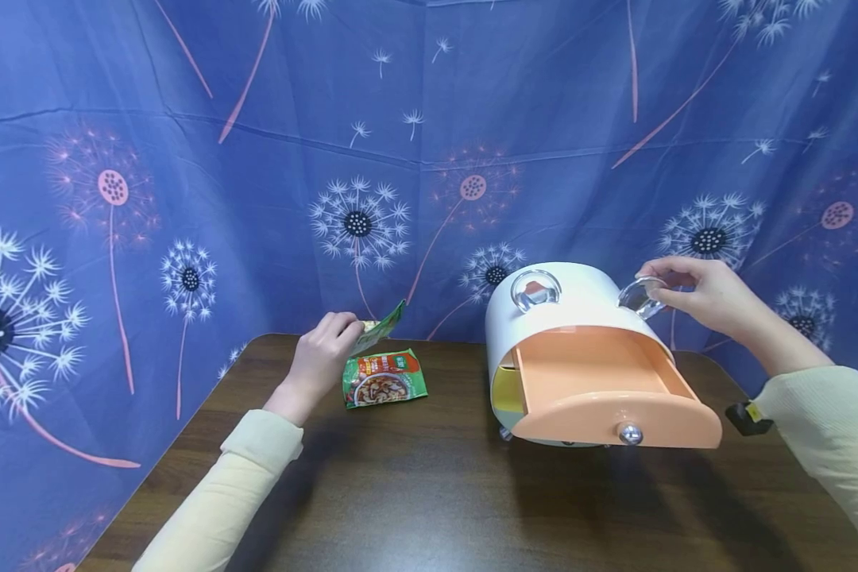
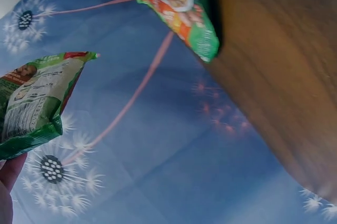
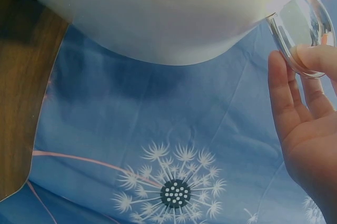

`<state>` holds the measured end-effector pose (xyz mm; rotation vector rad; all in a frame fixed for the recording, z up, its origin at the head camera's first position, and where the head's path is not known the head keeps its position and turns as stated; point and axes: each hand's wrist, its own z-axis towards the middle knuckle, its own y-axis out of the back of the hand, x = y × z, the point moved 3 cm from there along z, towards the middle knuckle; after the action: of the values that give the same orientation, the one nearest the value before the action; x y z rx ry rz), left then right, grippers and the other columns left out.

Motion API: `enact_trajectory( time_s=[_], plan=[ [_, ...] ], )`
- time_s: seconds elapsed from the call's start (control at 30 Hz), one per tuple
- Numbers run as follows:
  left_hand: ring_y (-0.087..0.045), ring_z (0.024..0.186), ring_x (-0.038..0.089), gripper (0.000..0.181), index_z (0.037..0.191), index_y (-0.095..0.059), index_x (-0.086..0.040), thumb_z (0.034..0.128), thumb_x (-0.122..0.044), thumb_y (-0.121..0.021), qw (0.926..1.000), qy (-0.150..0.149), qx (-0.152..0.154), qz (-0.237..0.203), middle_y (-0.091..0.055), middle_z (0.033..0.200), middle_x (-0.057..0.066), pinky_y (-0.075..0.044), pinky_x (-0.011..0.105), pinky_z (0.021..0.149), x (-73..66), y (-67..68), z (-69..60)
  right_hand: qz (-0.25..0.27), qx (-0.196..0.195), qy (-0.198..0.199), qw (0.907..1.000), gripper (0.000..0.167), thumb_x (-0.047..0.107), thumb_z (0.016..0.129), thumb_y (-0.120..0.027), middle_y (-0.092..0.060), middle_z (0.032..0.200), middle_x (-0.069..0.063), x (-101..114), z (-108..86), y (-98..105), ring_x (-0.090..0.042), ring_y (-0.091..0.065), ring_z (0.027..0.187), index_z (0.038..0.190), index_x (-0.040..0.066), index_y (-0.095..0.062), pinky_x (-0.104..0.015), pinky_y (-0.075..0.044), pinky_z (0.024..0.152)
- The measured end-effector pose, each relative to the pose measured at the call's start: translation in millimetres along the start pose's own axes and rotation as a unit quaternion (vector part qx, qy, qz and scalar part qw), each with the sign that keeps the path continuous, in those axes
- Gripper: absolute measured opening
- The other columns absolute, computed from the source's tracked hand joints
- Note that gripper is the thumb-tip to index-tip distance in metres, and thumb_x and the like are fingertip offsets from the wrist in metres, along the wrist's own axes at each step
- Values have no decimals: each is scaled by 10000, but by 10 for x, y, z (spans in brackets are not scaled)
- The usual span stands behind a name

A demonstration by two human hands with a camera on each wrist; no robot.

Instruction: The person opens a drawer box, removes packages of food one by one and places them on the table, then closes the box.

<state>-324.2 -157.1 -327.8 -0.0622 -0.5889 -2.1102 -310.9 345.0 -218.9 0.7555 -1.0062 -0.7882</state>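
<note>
Pale sleeves point(image 1: 218, 492) on my arms are closest. My left hand point(image 1: 318, 357) has its fingers curled, almost closed, and pinches a green packet point(image 2: 37, 100) by its near end. I can't see all the fingertips. This packet is up off the table point(image 1: 415, 500), to the right of my left fingers. Left is the nearer hand; my right hand point(image 1: 711, 295) is well apart from it. The packet leans, and its far end points up and to the right. Its long side seems to run that way too, but it's tilted, so I can't be sure. Just under it, a second packet point(image 1: 384, 380) lies flat, with its long side going left to right.

Farther right is a white box point(image 1: 582, 286) with a peach drawer point(image 1: 565, 423) pulled out toward me. So the drawer is to the right of the held packet. My right thumb and fingers pinch the rim of a shiny round piece point(image 1: 636, 297) on top of the box. Behind everything hangs a blue cloth point(image 1: 400, 79) with dandelions.
</note>
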Motion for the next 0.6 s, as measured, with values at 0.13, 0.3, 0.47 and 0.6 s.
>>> enact_trajectory(
  time_s=[0.13,0.3,0.47,0.6],
  plan=[
    [-597,771,270,155,874,-638,-39,765,71,-634,9996,165,139,199,-632,886,101,-530,390,539,58,-30,-88,-23,4,-5,10000,407,351,897,-615,-570,1209,-158,-1,-1,4,219,-444,817,1229,119,-577,-128,-446,643],
    [-584,745,294,228,890,-638,-27,696,73,-705,9975,315,453,441,-618,872,116,-519,408,504,117,-89,-182,-62,-9,13,10000,404,349,897,-616,-576,1195,-156,2,-2,2,217,-441,812,1227,120,-578,-125,-445,638],
    [-564,725,299,254,891,-613,-32,688,6,-760,9937,494,748,671,-596,859,116,-497,409,464,154,-145,-240,-96,-6,5,10000,406,355,896,-615,-573,1206,-156,-2,1,-1,217,-431,819,1227,122,-579,-216,-503,681],
    [-560,735,308,238,902,-607,-34,715,-22,-752,9875,756,1073,870,-583,858,124,-479,398,434,174,-182,-280,-103,-17,-5,9999,406,358,899,-610,-569,1215,-158,-8,3,1,216,-423,819,1230,126,-576,-438,-526,760]
  ],
)
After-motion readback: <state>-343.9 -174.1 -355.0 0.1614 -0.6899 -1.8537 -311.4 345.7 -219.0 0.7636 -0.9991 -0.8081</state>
